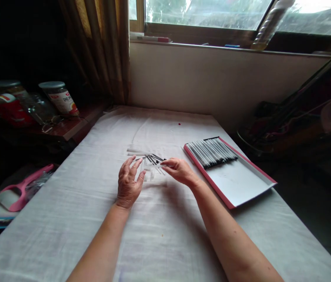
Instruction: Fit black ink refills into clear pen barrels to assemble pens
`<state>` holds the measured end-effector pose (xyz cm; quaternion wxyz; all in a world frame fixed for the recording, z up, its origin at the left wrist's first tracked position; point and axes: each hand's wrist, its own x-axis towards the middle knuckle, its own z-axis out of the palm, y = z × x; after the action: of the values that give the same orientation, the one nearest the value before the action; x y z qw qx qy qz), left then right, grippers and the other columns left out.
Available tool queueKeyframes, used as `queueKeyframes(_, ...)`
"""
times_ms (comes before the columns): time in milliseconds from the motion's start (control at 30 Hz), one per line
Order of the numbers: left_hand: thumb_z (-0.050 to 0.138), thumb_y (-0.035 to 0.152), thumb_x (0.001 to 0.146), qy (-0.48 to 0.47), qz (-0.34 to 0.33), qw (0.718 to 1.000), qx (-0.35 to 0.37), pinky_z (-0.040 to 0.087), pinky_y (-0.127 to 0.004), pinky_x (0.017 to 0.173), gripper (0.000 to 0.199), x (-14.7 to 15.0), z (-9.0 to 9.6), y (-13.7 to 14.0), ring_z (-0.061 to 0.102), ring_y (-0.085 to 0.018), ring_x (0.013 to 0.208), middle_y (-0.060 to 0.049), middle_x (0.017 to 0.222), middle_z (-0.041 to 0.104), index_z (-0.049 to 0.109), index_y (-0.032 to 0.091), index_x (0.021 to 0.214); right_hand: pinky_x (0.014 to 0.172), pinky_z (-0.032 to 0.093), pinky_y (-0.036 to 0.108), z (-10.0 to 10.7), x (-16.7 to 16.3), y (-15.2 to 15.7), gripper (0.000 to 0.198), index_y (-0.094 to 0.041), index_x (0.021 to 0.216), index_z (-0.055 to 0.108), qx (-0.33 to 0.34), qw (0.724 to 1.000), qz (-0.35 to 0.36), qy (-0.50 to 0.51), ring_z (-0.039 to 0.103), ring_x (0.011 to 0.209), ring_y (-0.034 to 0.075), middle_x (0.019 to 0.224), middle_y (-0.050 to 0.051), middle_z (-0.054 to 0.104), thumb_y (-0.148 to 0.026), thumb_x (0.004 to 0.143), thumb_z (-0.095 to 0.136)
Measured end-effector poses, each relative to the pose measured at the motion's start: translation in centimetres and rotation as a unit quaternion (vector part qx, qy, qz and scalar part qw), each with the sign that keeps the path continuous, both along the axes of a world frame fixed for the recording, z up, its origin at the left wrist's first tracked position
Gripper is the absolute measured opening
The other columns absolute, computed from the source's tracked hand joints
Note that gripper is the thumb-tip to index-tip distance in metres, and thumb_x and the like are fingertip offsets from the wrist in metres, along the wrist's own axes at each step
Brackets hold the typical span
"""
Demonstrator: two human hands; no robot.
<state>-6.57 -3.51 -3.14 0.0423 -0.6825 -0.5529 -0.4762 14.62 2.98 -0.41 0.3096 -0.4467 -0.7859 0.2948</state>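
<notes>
In the head view, we look down on a desk covered with a pale, wrinkled cloth [159, 250], where two bare hands work over a small heap of slender parts. The right hand [179, 170] has its thumb and forefinger pinched on a thin, pale, see-through tube [153, 165], gripped near one end, we judge, so that the rest of it is free. The left hand [129, 184] faces it across the heap, well apart, thumb and fingers spread; we cannot tell whether a fingertip touches anything, but we take it to be poised to steady or pick up a part. Between the hands lie thin black rods [152, 158], fanned and crossing, and loose clear plastic strips [137, 152]; we make out several of each, but they overlap too much for a sure count. To the right we see one shallow white tray with red edges [241, 184], set within easy reach, we think. One tight row of slim whitish sticks with black ends [212, 152] fills its far part, probably aligned to stay tidy; we cannot count them individually. Beyond the heap, we count one tiny red speck [179, 124].
</notes>
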Motion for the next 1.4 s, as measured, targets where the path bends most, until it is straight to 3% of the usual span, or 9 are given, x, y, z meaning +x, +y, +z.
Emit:
queueKeyframes(133, 0.053, 0.031, 0.092, 0.122, -0.049, 0.99, -0.042, 0.028, -0.052, 0.11, 0.023, 0.3, 0.4, -0.9, 0.063, -0.023, 0.105, -0.006, 0.106, 0.072, 0.066, 0.026, 0.111, 0.073, 0.05, 0.028, -1.1, 0.4, -2.1, 0.021, -0.019, 0.091, 0.074, -0.075, 0.986, 0.045, 0.141, 0.066, 0.079, 0.017, 0.087, 0.005, 0.073, -0.033, 0.08, 0.062)
queueKeyframes(267, 0.047, 0.034, 0.094, 0.076, -0.01, 0.995, -0.063, 0.047, -0.039, 0.09, 0.024, 0.3, 0.2, -1.1, 0.067, -0.021, 0.083, -0.006, 0.089, 0.073, 0.067, 0.021, 0.099, 0.063, 0.05, 0.026, -2.1, 1.0, -1.6, 0.031, -0.018, 0.103, 0.069, -0.11, 0.975, -0.02, 0.193, 0.063, 0.07, 0.015, 0.081, 0.003, 0.071, -0.036, 0.079, 0.062)
queueKeyframes(367, 0.043, 0.036, 0.094, -0.039, 0.046, 0.994, -0.089, 0.052, -0.03, 0.071, 0.026, 0.5, 0.4, -1.9, 0.068, -0.02, 0.077, -0.007, 0.088, 0.072, 0.063, 0.019, 0.099, 0.07, 0.049, 0.028, -2.5, 1.7, -1.1, 0.021, -0.019, 0.094, 0.07, -0.038, 0.982, -0.151, 0.11, 0.064, 0.073, 0.016, 0.084, 0.005, 0.072, -0.031, 0.081, 0.057)
queueKeyframes(467, 0.042, 0.038, 0.093, -0.099, -0.017, 0.981, -0.168, 0.052, -0.026, 0.062, 0.025, 1.3, 0.5, -3.6, 0.065, -0.015, 0.058, -0.002, 0.079, 0.071, 0.058, 0.021, 0.1, 0.073, 0.048, 0.029, -2.5, 1.8, -1.2, 0.018, -0.022, 0.089, 0.072, 0.016, 0.975, -0.218, -0.035, 0.064, 0.074, 0.017, 0.093, 0.005, 0.071, -0.03, 0.083, 0.058)
queueKeyframes(600, 0.042, 0.037, 0.092, -0.086, -0.108, 0.964, -0.229, 0.052, -0.027, 0.065, 0.022, 2.2, 0.3, -5.0, 0.069, -0.017, 0.065, -0.001, 0.077, 0.071, 0.057, 0.023, 0.101, 0.073, 0.046, 0.028, -2.0, 0.8, -1.0, 0.024, -0.024, 0.1, 0.073, 0.02, 0.958, -0.23, -0.168, 0.065, 0.088, 0.02, 0.105, 0.006, 0.069, -0.036, 0.085, 0.059)
queueKeyframes(900, 0.051, 0.04, 0.086, -0.176, -0.073, 0.95, -0.247, 0.053, -0.031, 0.074, 0.019, 2.1, -0.5, -2.7, 0.071, -0.022, 0.082, -0.005, 0.085, 0.074, 0.059, 0.024, 0.094, 0.075, 0.047, 0.029, -1.7, -0.2, -0.4, 0.022, -0.028, 0.093, 0.074, -0.032, 0.947, -0.242, -0.207, 0.065, 0.094, 0.022, 0.105, 0.005, 0.071, -0.037, 0.085, 0.056)
queueKeyframes(1067, 0.058, 0.046, 0.08, -0.318, -0.107, 0.905, -0.261, 0.055, -0.029, 0.064, 0.028, 2.0, -1.0, -2.4, 0.07, -0.019, 0.07, -0.005, 0.082, 0.071, 0.058, 0.021, 0.093, 0.079, 0.049, 0.03, -1.9, 0.1, -1.0, 0.02, -0.024, 0.088, 0.076, -0.035, 0.957, -0.278, -0.075, 0.068, 0.087, 0.022, 0.095, 0.006, 0.074, -0.03, 0.08, 0.058)
queueKeyframes(1233, 0.063, 0.047, 0.075, -0.326, -0.095, 0.908, -0.247, 0.049, -0.023, 0.052, 0.033, 1.8, -0.5, -2.7, 0.065, -0.015, 0.062, -0.003, 0.081, 0.069, 0.063, 0.019, 0.093, 0.077, 0.052, 0.029, -2.5, 1.7, -3.1, 0.025, -0.019, 0.091, 0.074, -0.036, 0.954, -0.284, 0.092, 0.07, 0.082, 0.02, 0.088, 0.006, 0.076, -0.035, 0.079, 0.058)
queueKeyframes(1400, 0.065, 0.051, 0.074, -0.33, -0.089, 0.906, -0.248, 0.047, -0.021, 0.049, 0.038, 1.7, -0.4, -2.9, 0.064, -0.015, 0.063, -0.002, 0.077, 0.068, 0.064, 0.019, 0.094, 0.051, 0.05, 0.024, -2.7, 3.9, -6.2, 0.033, -0.016, 0.084, 0.067, -0.067, 0.846, -0.332, 0.411, 0.069, 0.065, 0.017, 0.082, 0.008, 0.075, -0.046, 0.07, 0.068)
